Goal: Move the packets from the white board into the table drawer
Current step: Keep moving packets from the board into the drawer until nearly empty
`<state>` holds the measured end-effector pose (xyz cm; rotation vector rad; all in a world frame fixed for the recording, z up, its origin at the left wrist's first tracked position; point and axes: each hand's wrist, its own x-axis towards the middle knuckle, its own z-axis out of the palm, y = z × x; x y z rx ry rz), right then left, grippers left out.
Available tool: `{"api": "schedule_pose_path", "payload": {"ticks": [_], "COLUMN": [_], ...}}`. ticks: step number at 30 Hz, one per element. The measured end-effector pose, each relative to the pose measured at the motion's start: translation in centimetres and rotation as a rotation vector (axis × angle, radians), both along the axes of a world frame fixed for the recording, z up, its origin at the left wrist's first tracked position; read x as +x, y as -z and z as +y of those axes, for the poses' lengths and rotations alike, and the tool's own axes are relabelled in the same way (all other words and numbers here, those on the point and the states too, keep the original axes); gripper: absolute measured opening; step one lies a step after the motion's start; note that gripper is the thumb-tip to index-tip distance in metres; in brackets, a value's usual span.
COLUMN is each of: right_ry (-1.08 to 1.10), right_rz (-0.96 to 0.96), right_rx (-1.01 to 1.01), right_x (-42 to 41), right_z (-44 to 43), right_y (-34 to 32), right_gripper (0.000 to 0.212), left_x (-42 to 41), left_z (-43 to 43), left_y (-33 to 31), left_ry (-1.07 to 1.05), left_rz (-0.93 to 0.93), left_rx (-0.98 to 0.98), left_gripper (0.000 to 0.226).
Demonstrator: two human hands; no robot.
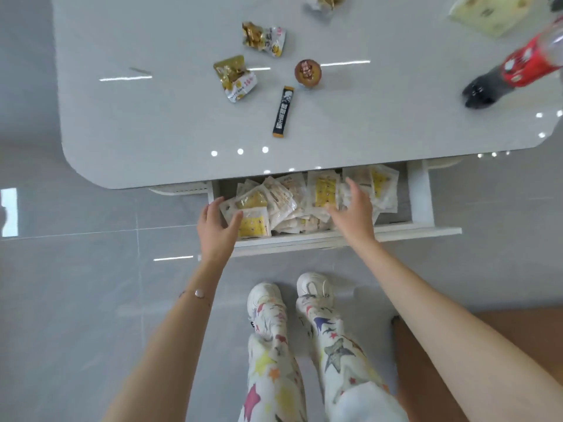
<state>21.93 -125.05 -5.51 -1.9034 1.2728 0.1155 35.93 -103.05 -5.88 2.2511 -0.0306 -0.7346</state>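
The table drawer [420,193] is pulled out below the white tabletop [152,123] and holds several white and yellow packets [323,193] in a loose heap. My left hand [217,229] hovers over the drawer's left end with fingers relaxed, its thumb beside a yellow packet [254,225]. My right hand [353,211] is spread above the middle of the heap, fingers straight, holding nothing. On the tabletop lie two gold snack packets [234,77] [265,38] and a black stick sachet [281,112].
A small brown round cup [308,72] stands on the tabletop. A red-labelled cola bottle [518,68] lies at the right edge, and a pale yellow pack [490,13] is at the far right corner. My legs and white shoes [313,287] stand in front of the drawer.
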Motion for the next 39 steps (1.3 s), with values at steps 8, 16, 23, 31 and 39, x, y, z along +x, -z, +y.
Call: {"api": "schedule_pose_path", "payload": {"ticks": [8, 16, 23, 31, 39], "right_ry": [-0.575, -0.896, -1.177, -1.398, -1.695], "right_rz": [-0.013, 0.007, -0.006, -0.118, -0.303], "right_rx": [-0.312, -0.442, -0.528, -0.539, -0.502], "right_x": [0.3, 5.5, 11.7, 16.5, 18.8], "right_z": [3.8, 12.0, 22.8, 39.7, 57.2], "right_y": [-22.1, -35.1, -39.2, -41.0, -42.0], "right_gripper": [0.069, 0.07, 0.069, 0.073, 0.074], "left_x": [-2.2, -2.4, -3.5, -2.9, -6.5], "left_z": [5.5, 13.7, 25.6, 42.9, 55.5], "left_y": [-21.8, -35.2, -38.6, -41.0, -41.2], "left_ry": [0.369, 0.279, 0.025, -0.262, -0.555], "left_rz": [-0.386, -0.444, -0.388, -0.385, -0.318], "left_rx": [0.364, 0.488, 0.54, 0.579, 0.572], "left_gripper": [0.062, 0.07, 0.071, 0.07, 0.071]}}
